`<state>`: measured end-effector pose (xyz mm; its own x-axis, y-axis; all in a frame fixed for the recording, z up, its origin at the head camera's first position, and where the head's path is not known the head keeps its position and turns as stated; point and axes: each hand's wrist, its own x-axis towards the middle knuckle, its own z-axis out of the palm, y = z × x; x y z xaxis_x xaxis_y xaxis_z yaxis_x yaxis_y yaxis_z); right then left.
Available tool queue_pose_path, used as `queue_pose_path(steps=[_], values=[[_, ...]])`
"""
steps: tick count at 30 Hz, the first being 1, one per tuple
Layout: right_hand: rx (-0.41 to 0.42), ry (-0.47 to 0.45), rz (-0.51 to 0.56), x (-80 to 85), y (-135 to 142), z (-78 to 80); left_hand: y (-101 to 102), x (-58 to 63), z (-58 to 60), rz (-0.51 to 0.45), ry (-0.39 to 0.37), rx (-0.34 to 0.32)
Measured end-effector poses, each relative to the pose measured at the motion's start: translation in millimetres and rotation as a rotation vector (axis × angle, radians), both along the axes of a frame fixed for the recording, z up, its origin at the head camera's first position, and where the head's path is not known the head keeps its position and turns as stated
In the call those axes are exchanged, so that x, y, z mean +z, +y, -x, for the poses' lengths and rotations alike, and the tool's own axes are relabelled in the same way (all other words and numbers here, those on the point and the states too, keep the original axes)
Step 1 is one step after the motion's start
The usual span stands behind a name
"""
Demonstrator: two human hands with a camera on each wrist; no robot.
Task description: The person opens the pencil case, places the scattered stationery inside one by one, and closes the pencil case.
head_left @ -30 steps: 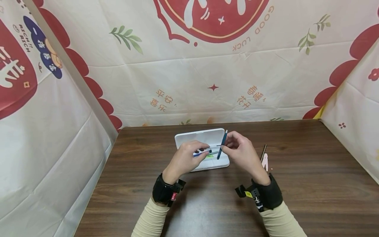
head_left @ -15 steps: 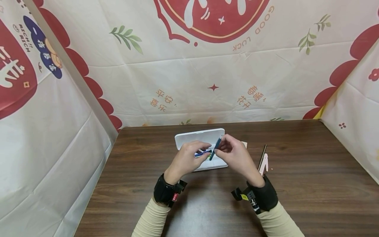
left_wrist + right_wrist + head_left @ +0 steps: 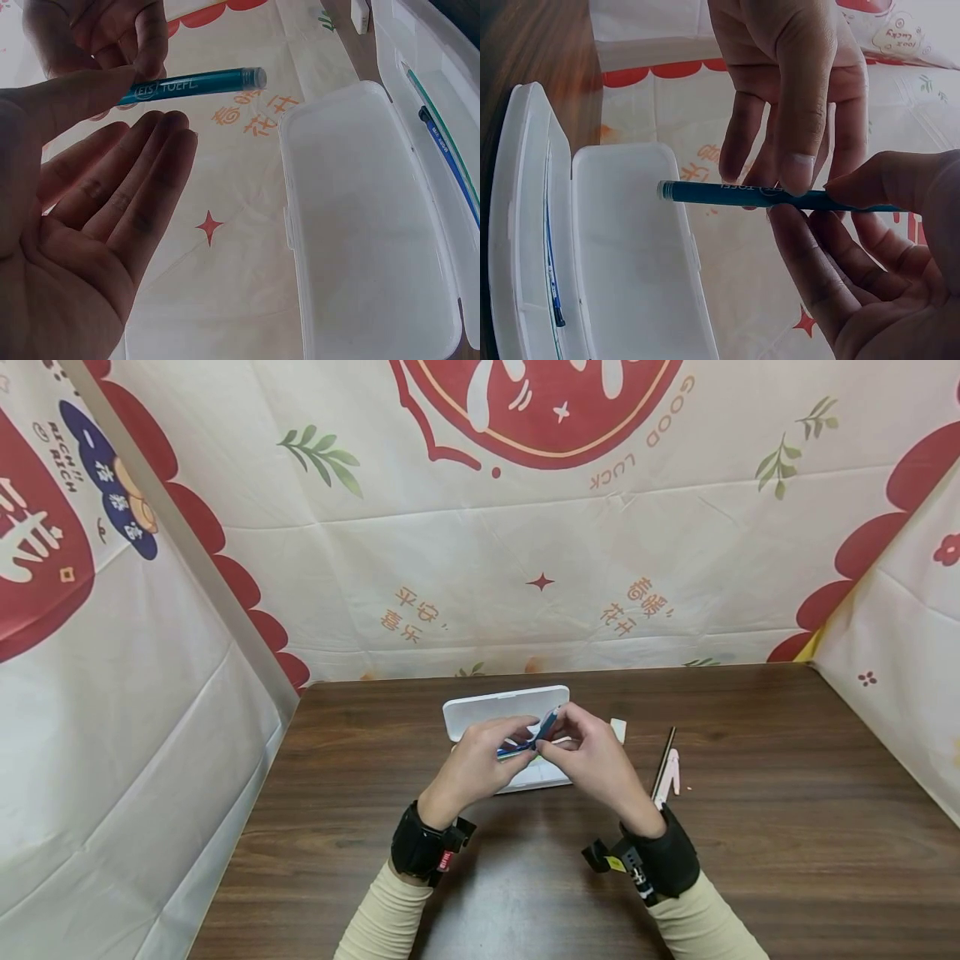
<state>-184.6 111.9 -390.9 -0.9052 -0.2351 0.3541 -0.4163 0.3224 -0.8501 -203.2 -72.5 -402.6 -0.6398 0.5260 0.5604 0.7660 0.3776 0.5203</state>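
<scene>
My right hand pinches a teal pen between thumb and fingers; the pen has a clear end and white "ETS TOEFL" lettering. From the other side, my left hand meets it. Its thumb touches the pen, while in the left wrist view its fingers extend below the barrel, apart from it. Both hands are over an open white pencil case. Inside the case lie a blue pen and a thin green stick-like item.
Right of the case sits a small white block. Farther right, a dark slim stick lies beside a pale pink two-legged item on the brown wooden table. Printed cloth hangs behind and at both sides.
My right hand has moved left and slightly down with the teal pen, bringing it to my left hand. The left hand has barely shifted. The small white block has come into view.
</scene>
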Motion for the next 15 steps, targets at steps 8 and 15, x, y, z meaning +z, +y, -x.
queue_pose_path(steps=[8,15], values=[[0.012,-0.006,0.04,0.9,-1.0,-1.3,0.6,-0.6,-0.2,0.023,-0.016,-0.022],[0.026,-0.002,0.063,2.2,-0.5,-1.7,0.4,-0.9,-0.2,0.026,-0.017,-0.018]])
